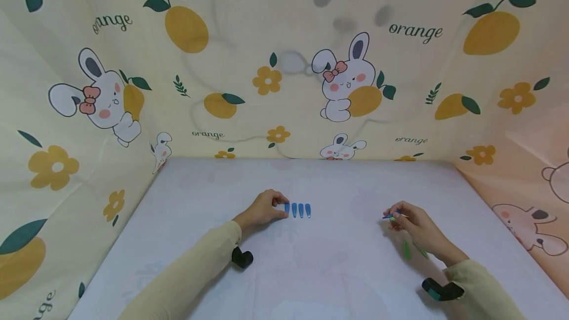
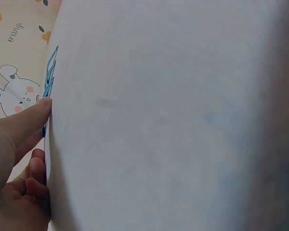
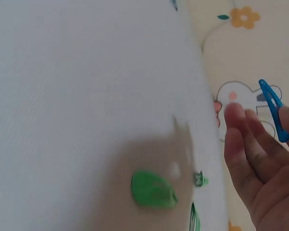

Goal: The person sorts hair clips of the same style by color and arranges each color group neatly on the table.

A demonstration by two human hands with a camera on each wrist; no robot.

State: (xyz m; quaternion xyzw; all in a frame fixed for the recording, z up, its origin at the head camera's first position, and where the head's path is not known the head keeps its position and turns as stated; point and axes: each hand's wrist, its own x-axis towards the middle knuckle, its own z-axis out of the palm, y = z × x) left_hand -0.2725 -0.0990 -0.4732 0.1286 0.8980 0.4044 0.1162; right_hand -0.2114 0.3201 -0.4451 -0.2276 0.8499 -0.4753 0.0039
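Observation:
Several blue snap hair clips (image 1: 301, 210) stand in a side-by-side row on the table. My left hand (image 1: 265, 207) is at the row's left end, its thumb and a finger pinching the leftmost blue hair clip (image 1: 287, 208) by its ends. In the left wrist view the clips appear edge-on past the thumb (image 2: 41, 107). Over the table's right side, my right hand (image 1: 415, 226) holds another blue hair clip (image 3: 273, 108) between thumb and finger, raised above the surface. Green hair clips (image 3: 151, 190) lie beneath that hand, partly covered by it in the head view.
The white-covered table (image 1: 329, 260) ends at a patterned cloth backdrop (image 1: 284, 107) with rabbits and oranges, which also rises along both sides. Black bands (image 1: 242, 258) sit on both wrists over light sleeves.

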